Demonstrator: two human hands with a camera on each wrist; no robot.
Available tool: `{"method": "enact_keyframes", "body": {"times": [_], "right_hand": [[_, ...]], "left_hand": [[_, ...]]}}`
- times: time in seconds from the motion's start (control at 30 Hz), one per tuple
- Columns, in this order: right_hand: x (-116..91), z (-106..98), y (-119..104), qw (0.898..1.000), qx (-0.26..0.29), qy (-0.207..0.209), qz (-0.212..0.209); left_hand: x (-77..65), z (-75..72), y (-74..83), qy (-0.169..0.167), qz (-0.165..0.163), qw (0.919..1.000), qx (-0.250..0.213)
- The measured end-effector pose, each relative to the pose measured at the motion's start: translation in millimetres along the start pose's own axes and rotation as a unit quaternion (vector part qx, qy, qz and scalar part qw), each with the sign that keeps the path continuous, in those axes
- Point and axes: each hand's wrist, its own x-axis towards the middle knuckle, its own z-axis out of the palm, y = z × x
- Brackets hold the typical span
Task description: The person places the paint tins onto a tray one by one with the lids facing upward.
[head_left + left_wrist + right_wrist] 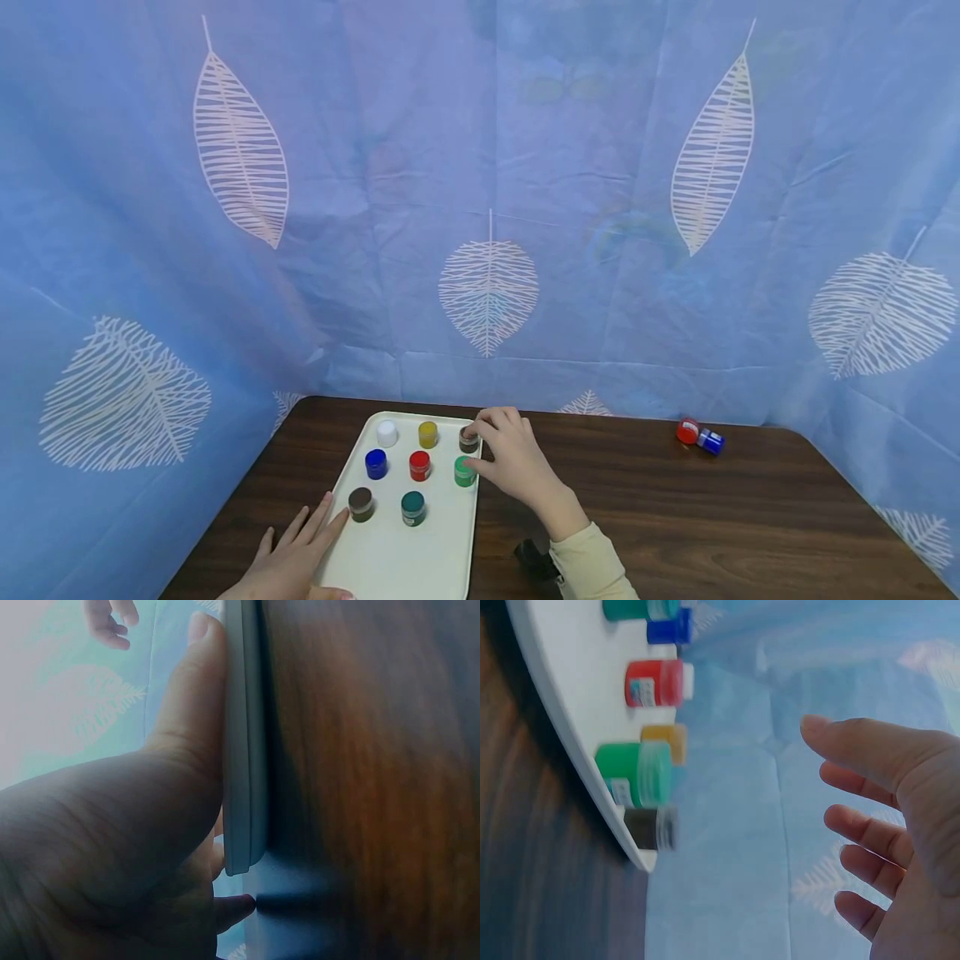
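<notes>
On a white tray [427,567] stand several small paint jars in rows. At the back are a white jar [387,433], a yellow jar [427,434] and a brown jar [468,440]. A blue jar [376,464], a red jar [420,466] and a green jar [464,472] form the middle row. Closer to me stand a dark brown jar [361,504] and a dark green jar [413,508]. My left hand [296,554] rests on the tray's left edge, fingers spread. Above the brown and green jars hovers my right hand [513,458], empty and apart from them in the right wrist view.
Another red jar [687,431] and blue jar [711,442] lie together at the back right of the dark wooden table [675,517]. A blue curtain [600,317] with white leaf prints hangs behind the table and at its sides.
</notes>
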Motion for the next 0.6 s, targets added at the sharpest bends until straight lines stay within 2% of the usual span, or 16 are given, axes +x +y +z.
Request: {"method": "enact_keyframes", "body": {"times": [0.37, 0.6], "right_hand": [[-3, -24, 23, 0.998, 0.012, 0.028, 0.064], [-8, -36, 41, 0.994, -0.006, 0.059, 0.087]], "left_hand": [[2.5, 0.6, -1.3, -0.006, -0.003, 1.0000, -0.001], [2.4, 1.4, -2.1, -0.006, -0.003, 1.0000, 0.000]]}}
